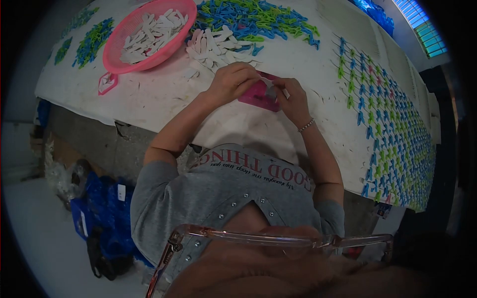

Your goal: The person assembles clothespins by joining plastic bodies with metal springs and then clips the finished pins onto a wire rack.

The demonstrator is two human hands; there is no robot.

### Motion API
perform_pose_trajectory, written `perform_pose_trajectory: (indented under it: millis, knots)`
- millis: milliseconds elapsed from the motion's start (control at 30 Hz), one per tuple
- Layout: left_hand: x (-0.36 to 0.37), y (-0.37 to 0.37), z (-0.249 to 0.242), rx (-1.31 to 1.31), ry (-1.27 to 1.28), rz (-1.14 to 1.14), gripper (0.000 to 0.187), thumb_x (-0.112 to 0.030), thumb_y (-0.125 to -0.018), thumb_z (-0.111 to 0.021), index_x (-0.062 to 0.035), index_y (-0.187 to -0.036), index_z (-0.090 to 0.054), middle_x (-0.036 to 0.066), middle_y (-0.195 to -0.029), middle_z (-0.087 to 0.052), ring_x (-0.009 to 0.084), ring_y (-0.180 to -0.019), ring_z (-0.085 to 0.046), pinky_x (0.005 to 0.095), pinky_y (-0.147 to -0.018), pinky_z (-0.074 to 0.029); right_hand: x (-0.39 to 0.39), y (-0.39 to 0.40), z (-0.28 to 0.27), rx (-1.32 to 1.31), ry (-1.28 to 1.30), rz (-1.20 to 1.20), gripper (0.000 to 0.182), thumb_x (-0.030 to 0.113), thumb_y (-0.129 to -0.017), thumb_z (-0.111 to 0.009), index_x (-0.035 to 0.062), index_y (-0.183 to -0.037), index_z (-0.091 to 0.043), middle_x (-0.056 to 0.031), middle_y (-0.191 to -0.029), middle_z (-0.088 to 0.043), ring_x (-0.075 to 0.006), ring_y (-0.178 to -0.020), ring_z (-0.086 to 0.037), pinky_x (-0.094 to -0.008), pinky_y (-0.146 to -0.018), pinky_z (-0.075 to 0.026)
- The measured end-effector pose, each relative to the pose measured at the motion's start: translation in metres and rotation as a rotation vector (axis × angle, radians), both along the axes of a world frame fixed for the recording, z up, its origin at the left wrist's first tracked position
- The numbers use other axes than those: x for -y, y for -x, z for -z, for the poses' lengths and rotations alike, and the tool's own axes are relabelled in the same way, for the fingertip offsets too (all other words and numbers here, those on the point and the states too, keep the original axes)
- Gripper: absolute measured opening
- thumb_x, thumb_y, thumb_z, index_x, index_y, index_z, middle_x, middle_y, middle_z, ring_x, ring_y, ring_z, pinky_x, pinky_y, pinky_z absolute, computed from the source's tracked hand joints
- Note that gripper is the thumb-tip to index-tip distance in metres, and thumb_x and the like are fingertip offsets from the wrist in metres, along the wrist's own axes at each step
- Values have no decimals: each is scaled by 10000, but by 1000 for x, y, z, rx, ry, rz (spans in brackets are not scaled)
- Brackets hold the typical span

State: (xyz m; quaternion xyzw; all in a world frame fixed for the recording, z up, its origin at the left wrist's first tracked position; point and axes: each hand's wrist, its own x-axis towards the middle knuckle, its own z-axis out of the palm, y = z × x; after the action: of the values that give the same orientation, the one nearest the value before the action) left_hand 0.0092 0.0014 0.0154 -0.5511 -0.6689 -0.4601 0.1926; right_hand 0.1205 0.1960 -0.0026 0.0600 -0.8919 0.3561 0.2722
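Note:
Above a pink tray-like piece (259, 95) on the white-covered table, a small whitish piece (269, 83) spans my fingertips. My left hand (232, 83) pinches its left side, fingers curled together. From the other side my right hand (293, 97), with a beaded bracelet at the wrist, pinches it too. Just beyond my left hand lies a loose pile of white clip-like pieces (214, 48). Part of the pink piece is hidden by my hands.
A pink basket (110, 53) of white pieces stands at the back left, near a small pink frame (106, 84). Blue and green clips (258, 20) are heaped behind. Rows of clips (392, 124) cover the right side. Blue bags (107, 211) lie below left.

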Motion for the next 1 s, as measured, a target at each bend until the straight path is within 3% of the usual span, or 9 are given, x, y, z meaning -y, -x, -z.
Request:
perform_pose_trajectory:
  millis: [167,267,600,700,767,800,867,900,1000]
  knots:
    - [13,2,9,88,140,-26,174,-3,-756,-686,-57,-916,-644,70,-860,-634,230,-796,-623,308,-648,-502,3,0,-1,-78,-130,-25,151,20,-752,-626,49,-900,-616,-92,-841,-623,-271,-822,-580,-383,-731,-464]
    - [8,3,16,216,227,-24,149,-31,-770,-683,-57,-909,-639,75,-830,-622,243,-788,-604,328,-659,-487,-6,-5,3,-95,-229,-22,155,21,-725,-631,46,-877,-613,-90,-823,-610,-276,-801,-569,-383,-724,-457]
    - [-36,-1,20,222,342,69,90,-112,-768,-684,-82,-836,-632,71,-830,-593,277,-809,-567,369,-710,-455,-23,-25,-23,-131,-280,139,208,-20,-701,-628,34,-900,-606,-97,-838,-596,-265,-806,-569,-351,-714,-469]
    - [-47,-2,20,151,340,119,84,-124,-769,-684,-90,-828,-635,65,-815,-577,274,-817,-556,370,-718,-449,-18,-22,-35,-142,-134,143,220,-23,-708,-614,44,-917,-595,-83,-850,-590,-226,-796,-561,-328,-720,-467]
    - [-50,-6,18,166,333,126,79,-113,-773,-681,-92,-834,-636,55,-822,-575,264,-827,-553,361,-726,-445,-16,-19,-34,-57,197,79,272,-36,-738,-608,42,-995,-566,-54,-888,-586,-162,-842,-568,-287,-763,-472]
    - [-50,-8,17,163,330,125,79,-113,-773,-681,-92,-834,-636,55,-822,-575,264,-827,-553,361,-726,-445,-16,-17,-30,-60,194,77,272,-36,-738,-608,42,-995,-566,-54,-888,-586,-162,-842,-568,-287,-763,-472]
    - [-50,-12,17,411,209,148,66,-108,-726,-687,-86,-762,-636,69,-841,-599,265,-863,-566,373,-782,-432,-15,-11,-17,45,462,-57,359,-39,-782,-595,37,-1119,-498,-36,-952,-578,-114,-888,-564,-272,-804,-466]
    - [-49,-13,18,411,209,146,66,-108,-726,-687,-86,-762,-636,69,-841,-599,265,-863,-566,373,-782,-432,-13,-9,-10,45,462,-59,359,-39,-782,-595,37,-1119,-498,-36,-952,-578,-114,-888,-564,-272,-804,-466]
    - [-42,-16,19,545,138,187,147,-88,-710,-702,-87,-838,-631,65,-857,-609,261,-889,-562,358,-801,-426,-7,-2,6,118,635,-145,411,-44,-775,-592,34,-1159,-465,-30,-974,-570,-116,-889,-560,-269,-811,-461]
